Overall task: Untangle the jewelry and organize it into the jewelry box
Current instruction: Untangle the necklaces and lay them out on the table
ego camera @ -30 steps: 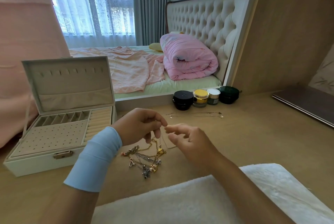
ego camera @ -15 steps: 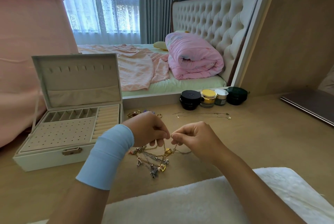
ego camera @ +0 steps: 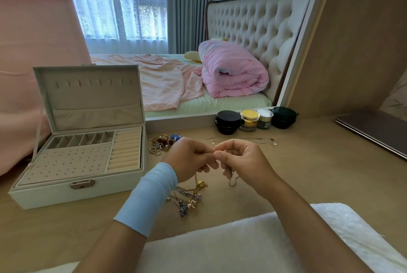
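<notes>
A white jewelry box (ego camera: 55,195) stands open at the left, its lid upright and its slots bare. My left hand (ego camera: 189,158) and my right hand (ego camera: 240,162) meet fingertip to fingertip above the table, both pinching a thin chain. The chain hangs down from them into a tangled pile of gold and silver jewelry (ego camera: 187,197) lying just below my left wrist. A loop of silver chain (ego camera: 232,181) dangles under my right hand. A second small heap of rings and charms (ego camera: 163,142) lies behind my left hand. A thin necklace (ego camera: 244,140) lies stretched out farther back.
Several cosmetic jars (ego camera: 248,119) stand in a row at the back, against the mirror. A closed laptop (ego camera: 374,131) lies at the right. A white fluffy cushion (ego camera: 242,244) fills the near edge. The wooden tabletop (ego camera: 308,173) is bare to the right of my hands.
My hands have closed together and risen slightly, pinching the chain between them. The view has shifted so the heap of rings behind my left hand shows.
</notes>
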`<state>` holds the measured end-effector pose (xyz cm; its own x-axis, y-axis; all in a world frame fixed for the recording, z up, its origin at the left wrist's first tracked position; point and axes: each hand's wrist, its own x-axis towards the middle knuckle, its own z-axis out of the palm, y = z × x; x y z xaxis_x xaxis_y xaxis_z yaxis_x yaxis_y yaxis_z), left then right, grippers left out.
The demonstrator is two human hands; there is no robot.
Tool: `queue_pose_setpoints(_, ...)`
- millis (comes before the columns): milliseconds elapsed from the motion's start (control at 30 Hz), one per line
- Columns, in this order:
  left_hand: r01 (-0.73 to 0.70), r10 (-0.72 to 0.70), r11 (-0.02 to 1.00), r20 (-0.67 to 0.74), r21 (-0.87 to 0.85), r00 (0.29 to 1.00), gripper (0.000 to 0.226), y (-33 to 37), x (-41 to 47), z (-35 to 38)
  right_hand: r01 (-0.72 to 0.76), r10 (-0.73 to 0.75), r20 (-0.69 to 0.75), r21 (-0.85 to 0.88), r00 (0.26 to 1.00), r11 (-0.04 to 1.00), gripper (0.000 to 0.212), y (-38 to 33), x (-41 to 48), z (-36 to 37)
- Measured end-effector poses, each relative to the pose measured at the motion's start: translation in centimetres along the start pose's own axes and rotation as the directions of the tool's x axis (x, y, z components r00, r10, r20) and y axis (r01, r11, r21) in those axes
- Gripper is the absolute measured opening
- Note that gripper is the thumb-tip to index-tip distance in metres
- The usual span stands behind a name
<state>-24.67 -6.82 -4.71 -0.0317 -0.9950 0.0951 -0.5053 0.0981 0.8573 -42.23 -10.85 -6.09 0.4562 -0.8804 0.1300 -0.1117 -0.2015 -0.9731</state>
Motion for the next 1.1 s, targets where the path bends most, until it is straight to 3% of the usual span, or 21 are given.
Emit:
queue_pose_setpoints(100,0.048,-0.051,0.996,-0.044,-0.074,0.998,0.012,0.0,0.0,-0.6,-0.065,0.071,0.078,-0.068,0.994,0.996,0.034,0.0,0.0,-1.1)
queue_pose_setpoints(200,0.04,-0.059,0.992,-0.165,-0.116,0.984,0.012,-0.6,0.0,-1.2,-0.087,0.131,0.142,-0.28,0.981,0.956,0.025,0.3,-0.4,-2.8)
queue_pose_setpoints(300,0.069,-0.051,0.996,-0.283,0.052,0.958,0.013,-1.5,0.5,-1.6,-0.153,0.206,0.1,-0.388,0.973,0.909,0.015,0.9,-0.5,-5.2)
queue_pose_setpoints(433,0.153,-0.036,0.927,-0.326,0.341,0.945,0.017,-2.0,2.4,-1.4,-0.207,0.227,-0.04,-0.578,0.973,0.789,0.018,1.6,-0.2,-8.9)
queue_pose_setpoints(567,0.179,-0.025,0.751,-0.244,0.635,0.969,0.023,-2.6,4.7,-0.2,-0.25,0.152,-0.208,-0.625,0.966,0.739,0.018,3.5,0.4,-11.0)
queue_pose_setpoints(667,0.082,0.003,0.551,-0.1,0.831,0.995,0.03,-3.1,6.1,0.6,-0.25,0.109,-0.246,-0.671,0.963,0.698,0.02,4.5,0.9,-11.3)
queue_pose_setpoints(733,0.008,0.007,0.447,-0.012,0.894,1.0,0.03,-3.3,6.6,0.9,-0.236,0.089,-0.238,-0.71,0.967,0.664,0.021,4.9,1.2,-11.3)
queue_pose_setpoints(867,-0.051,-0.053,0.378,0.076,0.924,0.996,0.032,-3.2,6.5,0.9,-0.24,0.096,-0.23,-0.757,0.968,0.608,0.022,5.2,1.3,-11.3)
queue_pose_setpoints(1000,-0.026,-0.074,0.397,0.06,0.918,0.995,0.055,-2.7,5.5,1.4,-0.264,0.105,-0.243,-0.846,0.964,0.463,0.033,4.3,0.5,-11.2)
queue_pose_setpoints(1100,-0.028,-0.075,0.596,0.09,0.802,0.993,0.057,-2.3,4.1,2.8,-0.259,0.225,-0.2,-0.925,0.954,0.278,0.053,3.7,-0.3,-9.6)
